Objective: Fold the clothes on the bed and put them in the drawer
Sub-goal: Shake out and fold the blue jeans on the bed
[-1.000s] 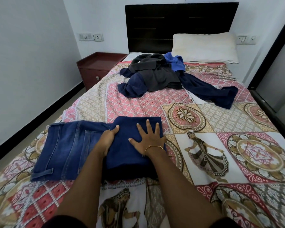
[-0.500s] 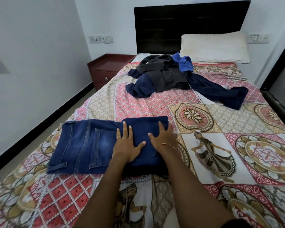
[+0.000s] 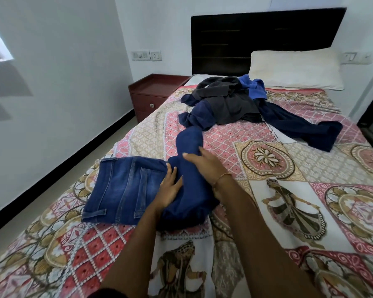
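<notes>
The right hand [image 3: 205, 163] curls its fingers over the folded leg end of the jeans [image 3: 125, 188] and lifts it, gripping the fold; the left hand [image 3: 170, 188] lies flat, fingers straight, pressing the denim at the crease. The jeans sit near the bed's [image 3: 289, 190] left edge — thick, limp denim, fairly heavy, best held at the folded edge and the waistband. The unfolded heap [image 3: 228, 104] lies toward the headboard end, well apart. Open bedspread spreads to the right; the bedside cabinet [image 3: 153, 95] stands beside the far left corner.
</notes>
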